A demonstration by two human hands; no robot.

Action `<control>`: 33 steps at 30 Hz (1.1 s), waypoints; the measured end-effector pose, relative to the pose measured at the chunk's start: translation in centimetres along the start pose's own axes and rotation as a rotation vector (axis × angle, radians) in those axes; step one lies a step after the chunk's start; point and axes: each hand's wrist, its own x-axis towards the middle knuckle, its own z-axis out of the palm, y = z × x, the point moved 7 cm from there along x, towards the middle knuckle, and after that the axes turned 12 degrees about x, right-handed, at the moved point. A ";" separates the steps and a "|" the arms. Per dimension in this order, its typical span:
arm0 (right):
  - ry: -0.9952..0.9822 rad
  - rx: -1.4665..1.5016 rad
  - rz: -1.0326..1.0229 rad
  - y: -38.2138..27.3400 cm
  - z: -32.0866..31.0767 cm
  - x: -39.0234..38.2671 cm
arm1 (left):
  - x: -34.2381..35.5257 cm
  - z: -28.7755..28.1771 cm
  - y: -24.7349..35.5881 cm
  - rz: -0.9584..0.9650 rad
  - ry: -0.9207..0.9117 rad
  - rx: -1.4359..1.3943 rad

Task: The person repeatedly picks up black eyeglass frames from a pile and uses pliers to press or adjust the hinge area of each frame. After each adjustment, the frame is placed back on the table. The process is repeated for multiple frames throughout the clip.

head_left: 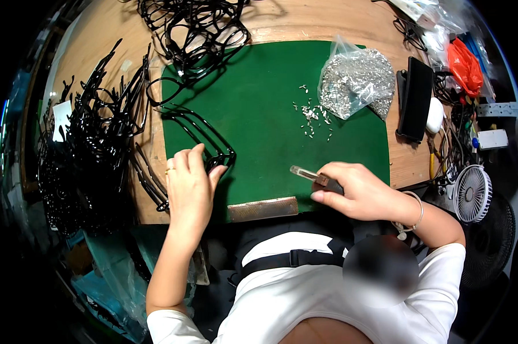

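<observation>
My left hand (187, 183) has its curled fingers on a small group of black glasses parts (223, 148) at the left of the green mat (259, 103); their long arms point up-left, and the fingertips partly hide their lower end. My right hand (356, 189) grips a small dark tool (322, 178) with a narrow, clear-looking tip pointing left over the mat. A perforated metal strip (262, 209) lies on the front edge of the mat, between my hands. Above my right hand, small silvery pieces (312, 114) lie scattered beside a clear bag (356, 80) full of them.
Tangled black frames (190, 34) fill the back left, with a dense pile of black parts (81, 166) at the left. At the right are a black case (414, 100), a white mouse (434, 114), pliers (431, 160), cables, a red bag (464, 66) and a small white fan (471, 192).
</observation>
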 end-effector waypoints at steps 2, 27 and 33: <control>0.150 -0.207 -0.045 1.1 -1.1 -0.6 | 1.7 -1.6 0.1 0.121 0.119 -0.140; 0.309 -0.241 -0.118 4.3 -3.8 0.3 | -1.2 -7.9 3.9 -0.309 -0.130 -1.941; 0.154 -0.437 -0.059 5.0 -3.4 1.0 | -2.2 -4.5 8.6 -0.152 -0.077 -1.849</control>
